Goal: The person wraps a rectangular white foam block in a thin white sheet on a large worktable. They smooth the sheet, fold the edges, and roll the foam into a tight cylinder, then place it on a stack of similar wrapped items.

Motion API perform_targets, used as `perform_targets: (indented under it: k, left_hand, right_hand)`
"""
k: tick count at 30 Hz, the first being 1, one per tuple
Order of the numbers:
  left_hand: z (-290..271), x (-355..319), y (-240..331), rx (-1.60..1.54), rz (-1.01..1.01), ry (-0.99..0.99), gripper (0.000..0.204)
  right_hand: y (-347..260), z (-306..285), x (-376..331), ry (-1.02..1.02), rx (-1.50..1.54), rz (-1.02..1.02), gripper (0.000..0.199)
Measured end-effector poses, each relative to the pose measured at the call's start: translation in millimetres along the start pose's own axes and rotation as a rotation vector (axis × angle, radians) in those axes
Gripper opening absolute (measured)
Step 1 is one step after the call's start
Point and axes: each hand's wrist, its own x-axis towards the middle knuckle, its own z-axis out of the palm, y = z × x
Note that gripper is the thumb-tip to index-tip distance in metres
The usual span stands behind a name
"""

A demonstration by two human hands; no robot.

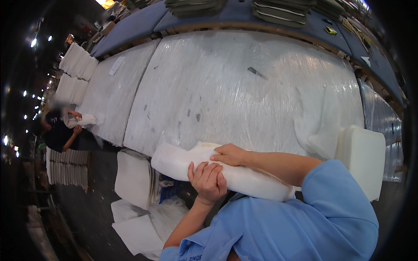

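A long, soft white pad (248, 178), which looks like foam or wadding, lies bent across the front of my body at the table's near edge. The fingers of my left hand (207, 182) curl over its near side. From the right, my right hand (230, 155) grips the pad's upper edge, its thumb close to the left fingertips. A beige strip shows along that edge by the right hand. Both palms are hidden, and my right forearm covers part of the pad.
The plastic-wrapped table (209, 87) spreads ahead, with a loose white sheet (315, 122) on its right side. White pads (363, 161) stand at right; more pads (133, 178) are at lower left. A co-worker (61, 130) handles a white piece at far left. Grey pads (278, 13) lie on the far blue bench.
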Motion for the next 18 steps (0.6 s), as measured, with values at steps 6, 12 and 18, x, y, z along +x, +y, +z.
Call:
perform_targets:
  k: [6,12,18]
  left_hand:
    - [3.6,-1.5,2.6,-0.001,0.015,0.01,0.027]
    - [0.6,-7.5,0.2,0.013,-0.002,0.054,0.028]
    - [5.4,6.3,3.2,-0.049,0.015,0.093,0.027]
  right_hand:
    - [10.4,1.2,9.5,0.002,-0.095,0.073,0.052]
    - [2.0,1.7,11.1,-0.04,-0.193,0.05,0.053]
    - [-15.7,-79.0,38.3,-0.372,0.255,0.378,0.078]
